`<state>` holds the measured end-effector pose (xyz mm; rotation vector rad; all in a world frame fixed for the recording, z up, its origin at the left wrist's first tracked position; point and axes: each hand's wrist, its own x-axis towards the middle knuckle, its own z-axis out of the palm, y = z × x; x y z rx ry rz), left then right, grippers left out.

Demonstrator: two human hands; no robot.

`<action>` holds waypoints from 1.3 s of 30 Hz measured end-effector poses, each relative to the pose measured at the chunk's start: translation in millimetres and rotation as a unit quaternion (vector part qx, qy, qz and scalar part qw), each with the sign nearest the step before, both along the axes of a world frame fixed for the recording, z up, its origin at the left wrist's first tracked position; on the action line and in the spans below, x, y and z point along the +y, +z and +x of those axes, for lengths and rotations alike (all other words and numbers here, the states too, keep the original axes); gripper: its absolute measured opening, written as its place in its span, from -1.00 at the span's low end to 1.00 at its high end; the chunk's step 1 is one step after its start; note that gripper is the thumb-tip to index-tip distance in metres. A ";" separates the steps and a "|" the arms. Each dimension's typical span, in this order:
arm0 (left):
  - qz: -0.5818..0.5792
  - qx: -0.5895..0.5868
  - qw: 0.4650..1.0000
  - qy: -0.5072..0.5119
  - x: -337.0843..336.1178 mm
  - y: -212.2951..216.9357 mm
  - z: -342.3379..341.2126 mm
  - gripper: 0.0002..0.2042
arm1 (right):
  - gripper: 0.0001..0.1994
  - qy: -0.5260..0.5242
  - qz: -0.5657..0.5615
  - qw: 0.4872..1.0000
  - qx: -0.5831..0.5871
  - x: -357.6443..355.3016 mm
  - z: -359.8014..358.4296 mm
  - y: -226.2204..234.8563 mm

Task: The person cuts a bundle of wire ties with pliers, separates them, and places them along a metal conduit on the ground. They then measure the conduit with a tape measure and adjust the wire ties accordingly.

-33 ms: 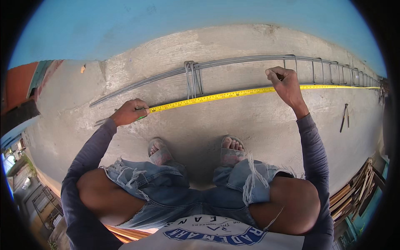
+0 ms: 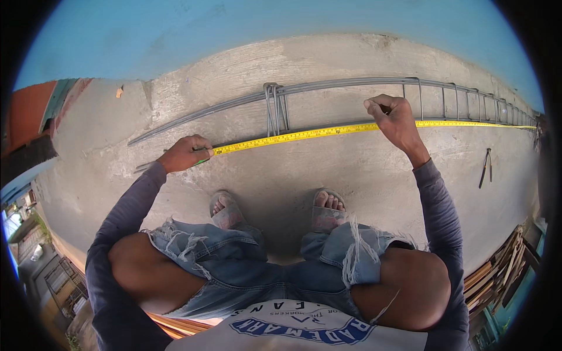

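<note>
A yellow tape measure (image 2: 293,136) is drawn out along a long cage of grey steel bars (image 2: 351,85) lying on the concrete. My left hand (image 2: 186,154) grips the tape's green-edged case near the bars' left ends; most of the case is hidden under the fingers. Above the tape, my right hand (image 2: 399,124) is closed in a pinch, its fingertips just over the far side of the blade. Whatever it may hold is too small to make out. Between the hands, several bent wire stirrups (image 2: 274,111) hang bunched on the bars.
Pliers or nippers with dark handles (image 2: 485,168) lie on the concrete at the right. More stirrups (image 2: 468,104) stand spaced along the cage toward the far right. A pile of wood strips (image 2: 497,266) sits at lower right. A blue wall (image 2: 281,20) runs behind.
My right hand has shifted slightly left along the tape, still pinched. My left hand keeps its grip on the tape measure. The whole view has moved a little.
</note>
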<state>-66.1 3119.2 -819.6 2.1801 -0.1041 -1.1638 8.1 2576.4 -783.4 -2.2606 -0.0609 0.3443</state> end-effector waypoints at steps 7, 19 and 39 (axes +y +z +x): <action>0.020 -0.010 1.000 -0.018 -4.2 6.2 1.3 -0.70 | -0.55 0.205 0.000 0.974 0.097 147.8 10.7 -12.7; 0.011 -0.021 1.000 -0.005 -2.9 5.1 1.4 -0.64 | -0.62 0.149 0.082 0.954 0.246 147.5 19.2 -50.1; 0.016 0.001 1.000 0.006 -4.9 8.5 3.0 -0.66 | -0.60 0.118 -0.078 0.984 0.110 41.4 42.0 -30.0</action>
